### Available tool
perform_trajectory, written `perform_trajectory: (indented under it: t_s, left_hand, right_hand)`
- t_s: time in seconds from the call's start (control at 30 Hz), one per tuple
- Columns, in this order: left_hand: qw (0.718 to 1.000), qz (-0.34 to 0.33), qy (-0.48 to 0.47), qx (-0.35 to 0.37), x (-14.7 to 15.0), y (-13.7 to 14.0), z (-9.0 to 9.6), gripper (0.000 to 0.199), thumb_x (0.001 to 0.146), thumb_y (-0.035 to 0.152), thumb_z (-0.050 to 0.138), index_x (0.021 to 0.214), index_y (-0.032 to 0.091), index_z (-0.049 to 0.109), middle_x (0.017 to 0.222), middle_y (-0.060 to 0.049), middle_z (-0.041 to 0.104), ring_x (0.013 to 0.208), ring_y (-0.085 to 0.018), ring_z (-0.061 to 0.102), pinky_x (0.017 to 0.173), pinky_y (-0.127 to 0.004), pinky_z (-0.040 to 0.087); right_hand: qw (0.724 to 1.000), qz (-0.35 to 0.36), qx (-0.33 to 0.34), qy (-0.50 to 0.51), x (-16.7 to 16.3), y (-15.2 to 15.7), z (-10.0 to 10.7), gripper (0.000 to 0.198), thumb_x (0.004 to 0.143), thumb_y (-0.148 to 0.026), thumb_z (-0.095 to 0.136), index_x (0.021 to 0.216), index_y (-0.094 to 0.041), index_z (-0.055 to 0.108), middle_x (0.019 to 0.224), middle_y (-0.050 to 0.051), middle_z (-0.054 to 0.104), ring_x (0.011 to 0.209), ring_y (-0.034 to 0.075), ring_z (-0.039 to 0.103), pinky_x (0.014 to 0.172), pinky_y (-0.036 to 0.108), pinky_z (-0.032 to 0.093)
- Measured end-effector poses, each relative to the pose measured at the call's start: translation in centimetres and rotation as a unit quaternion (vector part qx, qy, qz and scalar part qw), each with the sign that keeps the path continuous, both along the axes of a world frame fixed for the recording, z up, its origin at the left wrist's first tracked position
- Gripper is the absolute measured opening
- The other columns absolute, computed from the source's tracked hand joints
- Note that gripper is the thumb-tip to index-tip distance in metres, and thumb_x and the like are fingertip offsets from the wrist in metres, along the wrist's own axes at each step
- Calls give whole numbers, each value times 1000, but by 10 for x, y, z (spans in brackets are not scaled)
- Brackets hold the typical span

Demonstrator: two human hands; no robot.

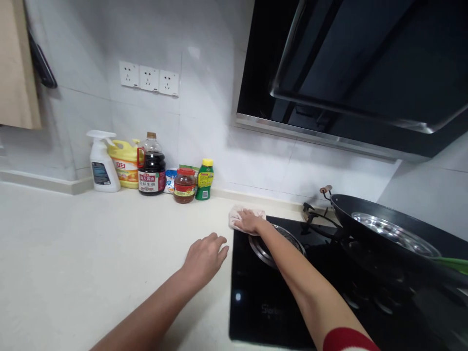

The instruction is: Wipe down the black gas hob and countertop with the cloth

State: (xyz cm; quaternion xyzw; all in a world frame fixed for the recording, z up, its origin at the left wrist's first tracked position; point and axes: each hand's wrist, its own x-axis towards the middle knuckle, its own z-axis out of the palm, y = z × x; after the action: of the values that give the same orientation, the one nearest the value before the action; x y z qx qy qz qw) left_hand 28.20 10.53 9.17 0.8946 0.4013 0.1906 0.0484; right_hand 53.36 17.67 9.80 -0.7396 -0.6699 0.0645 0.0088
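Observation:
My right hand (249, 221) presses flat on a small pinkish cloth (237, 213) at the far left corner of the black glass hob (256, 297), where it meets the white counter. My left hand (204, 256) rests palm down on the counter (73, 253) just left of the hob's edge, fingers slightly spread and holding nothing. A round metal burner ring (265, 248) lies under my right forearm.
A black wok (387, 229) with a steel dish inside sits on the right burner. Against the wall stand a white spray bottle (101, 168), a yellow jug (124, 163), a dark sauce bottle (151, 165), a red-lidded jar (185, 185) and a green bottle (205, 179). A black range hood (351, 73) hangs above.

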Motion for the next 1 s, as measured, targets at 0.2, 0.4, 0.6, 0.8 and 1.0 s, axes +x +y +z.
perform_trajectory:
  t_s: [0.2, 0.4, 0.6, 0.8, 1.0]
  left_hand:
    - [996, 40, -76, -12, -10, 13, 0, 31, 102, 36, 47, 117, 25, 72, 117, -7, 72, 106, -23, 69, 90, -33, 48]
    - [993, 44, -107, -38, -17, 24, -3, 35, 100, 38, 44, 112, 23, 73, 114, -7, 75, 107, -24, 68, 91, -33, 49]
    - [992, 20, -113, -56, -17, 22, -11, 35, 96, 39, 45, 106, 23, 75, 111, -7, 76, 104, -25, 69, 89, -35, 50]
    - [992, 6, -105, -65, -15, 20, -14, 33, 93, 38, 47, 103, 25, 75, 108, -6, 77, 101, -24, 70, 84, -33, 50]
    - [992, -2, -103, -74, -14, 14, -12, 34, 94, 37, 45, 102, 24, 75, 108, -7, 77, 101, -26, 69, 84, -35, 50]
  right_hand:
    - [998, 67, 0, 11, -45, -49, 2, 73, 97, -61, 46, 158, -23, 32, 171, 19, 15, 156, 37, 16, 118, 71, 15]
    - [995, 94, 23, 21, -75, -133, 0, 69, 96, -60, 47, 155, -25, 35, 170, 18, 17, 156, 36, 14, 119, 71, 12]
    - [991, 117, 34, 58, -87, -235, -8, 73, 95, -61, 50, 158, -28, 34, 172, 14, 16, 158, 34, 11, 124, 62, 8]
    - [998, 15, 43, 45, -51, -292, -19, 67, 98, -59, 44, 158, -30, 36, 172, 9, 20, 158, 32, 14, 125, 60, 5]
    - [985, -106, 100, -89, 4, -289, -30, 53, 103, -46, 33, 146, -20, 49, 157, 17, 46, 147, 35, 37, 120, 66, 12]
